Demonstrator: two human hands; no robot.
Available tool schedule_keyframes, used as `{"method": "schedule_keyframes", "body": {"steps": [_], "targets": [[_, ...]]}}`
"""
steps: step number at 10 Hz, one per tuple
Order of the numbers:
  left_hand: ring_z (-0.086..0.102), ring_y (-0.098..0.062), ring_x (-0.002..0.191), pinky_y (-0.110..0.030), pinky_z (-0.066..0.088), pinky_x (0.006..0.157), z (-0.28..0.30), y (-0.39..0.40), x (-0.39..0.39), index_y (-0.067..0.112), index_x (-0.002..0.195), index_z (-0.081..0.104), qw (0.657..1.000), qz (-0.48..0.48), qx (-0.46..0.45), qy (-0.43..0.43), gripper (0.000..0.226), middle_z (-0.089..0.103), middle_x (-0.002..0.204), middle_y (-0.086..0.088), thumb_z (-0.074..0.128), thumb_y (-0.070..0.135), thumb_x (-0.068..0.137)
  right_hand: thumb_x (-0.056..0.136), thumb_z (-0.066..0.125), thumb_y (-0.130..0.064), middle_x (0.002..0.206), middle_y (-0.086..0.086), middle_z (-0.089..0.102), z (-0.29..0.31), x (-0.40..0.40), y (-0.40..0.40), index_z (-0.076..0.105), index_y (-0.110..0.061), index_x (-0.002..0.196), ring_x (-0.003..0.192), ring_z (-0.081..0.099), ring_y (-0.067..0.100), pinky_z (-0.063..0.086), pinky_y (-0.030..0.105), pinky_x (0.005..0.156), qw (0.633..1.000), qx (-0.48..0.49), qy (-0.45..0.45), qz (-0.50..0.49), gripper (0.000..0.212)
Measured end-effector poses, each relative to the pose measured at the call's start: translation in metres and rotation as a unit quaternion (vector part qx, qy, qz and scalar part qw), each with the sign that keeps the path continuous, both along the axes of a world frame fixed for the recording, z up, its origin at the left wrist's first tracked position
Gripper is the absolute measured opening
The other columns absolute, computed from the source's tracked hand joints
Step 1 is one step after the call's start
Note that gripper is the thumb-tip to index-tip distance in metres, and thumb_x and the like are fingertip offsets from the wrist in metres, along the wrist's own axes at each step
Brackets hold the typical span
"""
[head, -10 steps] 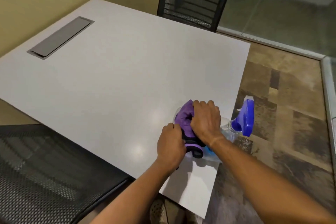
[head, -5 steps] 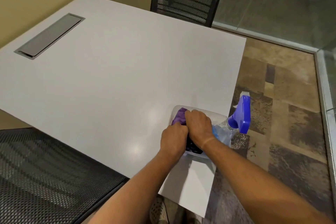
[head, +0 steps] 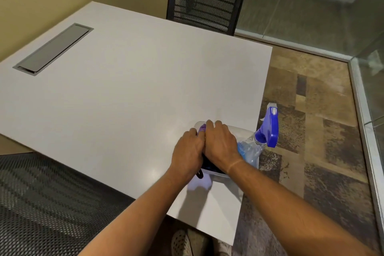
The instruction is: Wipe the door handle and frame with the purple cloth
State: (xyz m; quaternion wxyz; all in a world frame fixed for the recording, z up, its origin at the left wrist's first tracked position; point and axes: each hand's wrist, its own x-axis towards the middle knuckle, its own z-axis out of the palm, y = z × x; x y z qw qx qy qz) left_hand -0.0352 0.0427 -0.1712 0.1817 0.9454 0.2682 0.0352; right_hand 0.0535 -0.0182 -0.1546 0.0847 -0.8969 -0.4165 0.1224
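A clear plastic bin (head: pixel 245 131) sits near the right edge of the white table (head: pixel 128 93). Both my hands press down into it. My left hand (head: pixel 188 151) and my right hand (head: pixel 221 144) lie side by side over the purple cloth (head: pixel 202 128), of which only a small corner shows between the fingers. Dark items under the hands are mostly hidden. A spray bottle (head: pixel 268 129) with a blue trigger head leans out of the bin's right side. No door handle or frame is in view.
A black mesh chair (head: pixel 204 1) stands at the table's far side, another mesh chair (head: pixel 41 199) at near left. A grey cable hatch (head: pixel 54 48) is set into the table. Glass walls with a metal floor rail (head: pixel 361 106) run along the right.
The purple cloth, bunched above the bin a second ago, has been pushed down into the bin. Both hands have lowered with it and now cover nearly all of it.
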Motion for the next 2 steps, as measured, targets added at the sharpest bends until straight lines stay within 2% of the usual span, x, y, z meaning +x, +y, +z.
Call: {"method": "schedule_keyframes", "body": {"steps": [1,2], "targets": [[0.056,-0.038,0.113,-0.04,0.044,0.091,0.019,0.011,-0.011,0.008,0.139,0.049,0.999,0.008,0.033,-0.034,0.05,0.057,0.13,-0.02,0.058,0.018,0.091,0.097,0.048,-0.027,0.153,0.019,0.033,0.007,-0.007,-0.001,0.02,-0.009,0.153,0.14,0.034,0.033,0.037,0.04,0.109,0.999,0.027,0.03,-0.01,0.065],[0.042,-0.043,0.138,-0.048,0.035,0.111,0.037,0.023,-0.02,0.006,0.15,0.037,0.994,0.061,0.065,-0.064,0.058,0.04,0.151,-0.027,0.033,0.026,0.096,0.103,0.037,-0.03,0.163,0.018,0.011,0.015,-0.014,0.004,0.008,-0.012,0.156,0.15,0.013,0.032,0.021,0.039,0.119,0.997,0.073,0.012,-0.016,0.064]]}}
